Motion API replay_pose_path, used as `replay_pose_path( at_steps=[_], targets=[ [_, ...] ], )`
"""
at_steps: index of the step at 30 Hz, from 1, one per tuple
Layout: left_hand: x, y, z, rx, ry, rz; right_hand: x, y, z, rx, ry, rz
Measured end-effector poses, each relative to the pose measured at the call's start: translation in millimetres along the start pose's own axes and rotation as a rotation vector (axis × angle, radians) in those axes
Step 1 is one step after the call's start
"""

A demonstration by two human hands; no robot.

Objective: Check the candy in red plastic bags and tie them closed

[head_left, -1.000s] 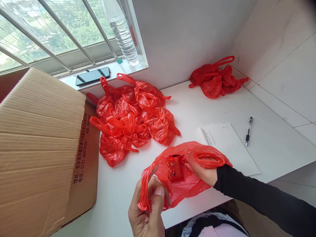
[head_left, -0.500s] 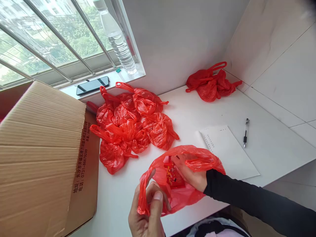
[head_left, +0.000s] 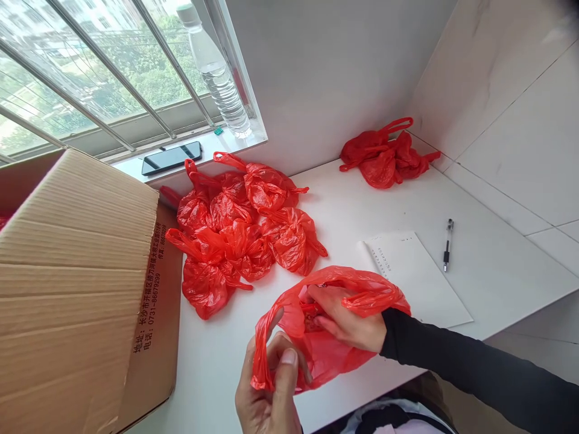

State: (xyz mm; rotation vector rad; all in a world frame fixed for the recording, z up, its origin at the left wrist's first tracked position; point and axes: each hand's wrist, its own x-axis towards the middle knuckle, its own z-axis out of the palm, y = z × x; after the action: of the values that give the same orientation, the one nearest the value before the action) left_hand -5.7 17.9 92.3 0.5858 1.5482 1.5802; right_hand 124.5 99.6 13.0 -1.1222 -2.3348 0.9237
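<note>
A red plastic carrier bag (head_left: 328,361) stands with its mouth open at the table's front. My left hand (head_left: 281,389) is closed around one handle loop and holds the left side of the mouth up. Inside the bag is my right hand (head_left: 346,319), its fingers curled onto a shiny red printed packet (head_left: 310,314); its fingertips are partly hidden. The bag's other handle (head_left: 368,301) lies over the back of that hand, near the black sleeve. How much else the bag holds is hidden.
Several tied red bags (head_left: 244,247) sit in a cluster left of centre. An open cardboard box (head_left: 81,271) stands left. More red bags (head_left: 384,160) lie by the far corner. A notepad (head_left: 420,283) and pen (head_left: 447,244) lie right. The sill holds a phone (head_left: 172,158) and water bottle (head_left: 221,90).
My right hand's fingers have curled onto the red packet, covering most of its print, where they lay straighter beside it before. My left hand keeps the same hold on the handle.
</note>
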Motion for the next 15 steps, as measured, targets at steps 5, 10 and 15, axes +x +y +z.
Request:
replay_pose_path(
  at_steps=[5, 10, 15],
  targets=[
    [-1, 3, 1.9, 0.006, -0.001, 0.004, 8, -18, -7, -0.11, 0.01, 0.102],
    [-2, 6, 1.2, -0.018, 0.034, 0.016, -4, -15, 1, -0.117, -0.093, -0.008],
    [-1, 3, -5.0, -0.025, 0.03, 0.011, -11, -5, 2, -0.049, 0.003, 0.082]
  ],
)
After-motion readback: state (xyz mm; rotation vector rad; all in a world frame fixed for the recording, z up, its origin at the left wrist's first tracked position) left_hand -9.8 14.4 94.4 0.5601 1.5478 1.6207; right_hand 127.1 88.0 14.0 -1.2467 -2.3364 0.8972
